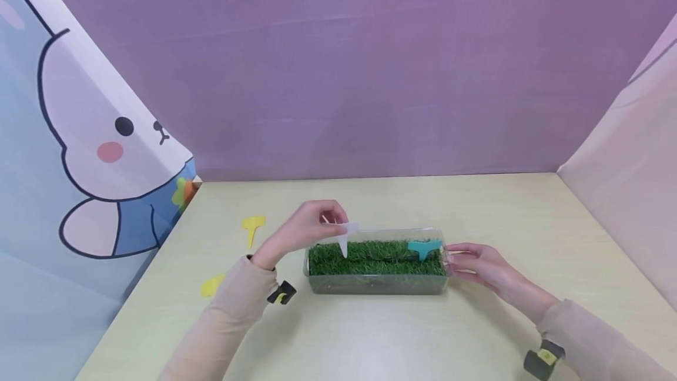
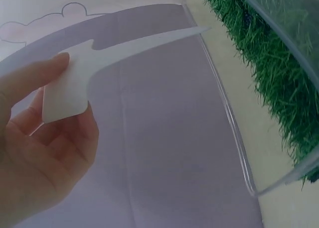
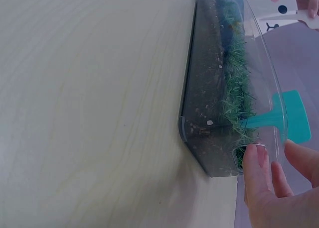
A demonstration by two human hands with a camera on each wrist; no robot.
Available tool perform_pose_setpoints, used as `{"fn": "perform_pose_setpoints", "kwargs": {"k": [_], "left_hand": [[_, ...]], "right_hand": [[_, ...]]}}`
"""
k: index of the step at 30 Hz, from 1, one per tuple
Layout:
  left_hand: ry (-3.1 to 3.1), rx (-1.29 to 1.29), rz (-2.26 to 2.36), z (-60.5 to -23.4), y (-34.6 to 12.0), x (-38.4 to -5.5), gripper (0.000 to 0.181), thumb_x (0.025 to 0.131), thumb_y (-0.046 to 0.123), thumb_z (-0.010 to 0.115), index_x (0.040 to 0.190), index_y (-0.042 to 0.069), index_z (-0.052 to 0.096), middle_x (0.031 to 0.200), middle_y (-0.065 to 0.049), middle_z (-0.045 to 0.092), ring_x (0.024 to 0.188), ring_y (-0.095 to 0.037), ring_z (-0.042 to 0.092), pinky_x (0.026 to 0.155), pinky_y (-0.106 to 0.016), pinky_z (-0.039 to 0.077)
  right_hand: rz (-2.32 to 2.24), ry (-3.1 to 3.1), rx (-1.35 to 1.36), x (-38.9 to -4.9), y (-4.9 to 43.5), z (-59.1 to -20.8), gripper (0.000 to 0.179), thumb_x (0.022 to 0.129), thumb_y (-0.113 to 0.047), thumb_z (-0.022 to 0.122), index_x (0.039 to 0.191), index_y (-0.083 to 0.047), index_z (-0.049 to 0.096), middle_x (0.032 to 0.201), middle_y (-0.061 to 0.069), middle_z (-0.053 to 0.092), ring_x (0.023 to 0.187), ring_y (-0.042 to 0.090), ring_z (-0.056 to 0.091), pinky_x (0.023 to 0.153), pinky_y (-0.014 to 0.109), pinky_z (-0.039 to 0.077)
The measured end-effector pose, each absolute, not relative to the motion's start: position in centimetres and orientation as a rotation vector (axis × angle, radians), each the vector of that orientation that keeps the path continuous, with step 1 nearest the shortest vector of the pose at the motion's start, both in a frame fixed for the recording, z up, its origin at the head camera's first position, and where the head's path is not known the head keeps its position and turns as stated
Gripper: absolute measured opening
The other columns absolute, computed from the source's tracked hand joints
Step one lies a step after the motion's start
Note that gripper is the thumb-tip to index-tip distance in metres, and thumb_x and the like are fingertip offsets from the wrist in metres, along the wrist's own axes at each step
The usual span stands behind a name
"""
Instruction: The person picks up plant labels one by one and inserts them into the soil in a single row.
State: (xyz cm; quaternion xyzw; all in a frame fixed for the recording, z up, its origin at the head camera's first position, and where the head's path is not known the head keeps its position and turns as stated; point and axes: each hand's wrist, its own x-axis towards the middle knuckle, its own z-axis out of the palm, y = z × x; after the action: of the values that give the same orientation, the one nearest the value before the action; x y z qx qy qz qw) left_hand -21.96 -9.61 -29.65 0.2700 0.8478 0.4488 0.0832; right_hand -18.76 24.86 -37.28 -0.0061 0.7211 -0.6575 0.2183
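Observation:
Between thumb and fingers my left hand pinches a white T-shaped plant label. Its pointed stem hangs down over the left part of a clear plastic box, apart from the grass in the head view. Green artificial-looking grass fills the box, with dark soil and small pale bits showing through its wall. Near the box's right end a teal plant label stands upright with its stem in the grass. My right hand holds the box by its right end, thumb and fingers at the wall and rim.
Two yellow plant labels, one farther back and one nearer, lie on the pale wooden table left of the box. The left forearm partly covers the nearer one. A purple cloth hangs behind the table, with printed cloth at the left.

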Motion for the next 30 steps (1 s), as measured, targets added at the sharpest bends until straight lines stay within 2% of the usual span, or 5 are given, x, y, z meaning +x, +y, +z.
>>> {"fn": "perform_pose_setpoints", "kwargs": {"k": [19, 30], "left_hand": [[2.522, 0.859, 1.336, -30.8, -6.0, -22.5, 0.006, 0.078, 0.005, 0.064, 0.083, 0.006, 0.061, 0.079, -0.001, 0.059, 0.072, -0.012, 0.053, 0.062, -0.023, 0.047], [2.535, 0.831, 1.288, -31.1, -4.4, -22.5, 0.005, 0.079, 0.005, 0.064, 0.083, 0.006, 0.061, 0.078, -0.001, 0.058, 0.071, -0.012, 0.052, 0.058, -0.022, 0.045]], "right_hand": [[-1.833, 1.988, -0.025, -18.8, 24.9, -37.4, 0.053, 0.085, -0.008, 0.056, 0.126, 0.016, 0.031, 0.102, 0.010, 0.062, 0.089, 0.016, 0.061, 0.082, 0.029, 0.047], [-1.833, 1.984, -0.029, -18.8, 24.8, -37.3, 0.052, 0.086, -0.009, 0.056, 0.125, 0.016, 0.033, 0.100, 0.007, 0.062, 0.089, 0.017, 0.061, 0.082, 0.029, 0.047]]}}
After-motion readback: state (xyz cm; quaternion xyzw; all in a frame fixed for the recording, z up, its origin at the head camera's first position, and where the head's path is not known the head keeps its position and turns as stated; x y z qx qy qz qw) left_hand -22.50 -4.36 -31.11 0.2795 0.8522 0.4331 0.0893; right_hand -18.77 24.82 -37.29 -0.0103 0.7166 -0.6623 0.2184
